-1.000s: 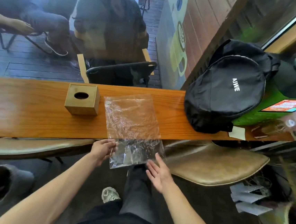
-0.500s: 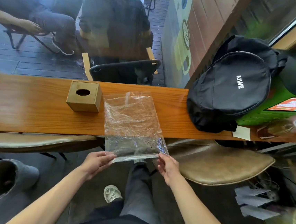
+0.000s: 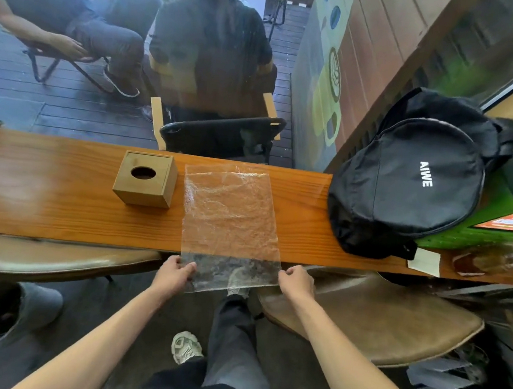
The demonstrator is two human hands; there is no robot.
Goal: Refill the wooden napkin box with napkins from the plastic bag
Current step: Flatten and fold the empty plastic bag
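Both hands have closed onto the bag since a second ago, when the right hand hung open beside it: now the left hand (image 3: 175,272) pinches the near-left corner and the right hand (image 3: 295,281) pinches the near-right corner of the clear, crinkled flat plastic bag (image 3: 231,217), fingers curled on the film. Bag lies flat on the long orange-brown wooden tabletop (image 3: 59,206), near end hanging over the tabletop edge toward the person. Small square wooden napkin box with a round hole in its lid (image 3: 145,179) stands just beside the bag's left edge, apart from it, lid on. Step in hand looks like getting hold of the bag to open or lift it; best done by keeping both corner pinches even, separating the two film layers at whichever end is the mouth, and not dragging the bag into the box. Hard to tell: bag looks empty or nearly so, no napkins plainly visible through the film; which end is the opening is unclear; fingertips partly hidden under the film; box contents hidden behind the dark hole. Black round fabric bag with white lettering (image 3: 413,184) sits to the right, well apart.
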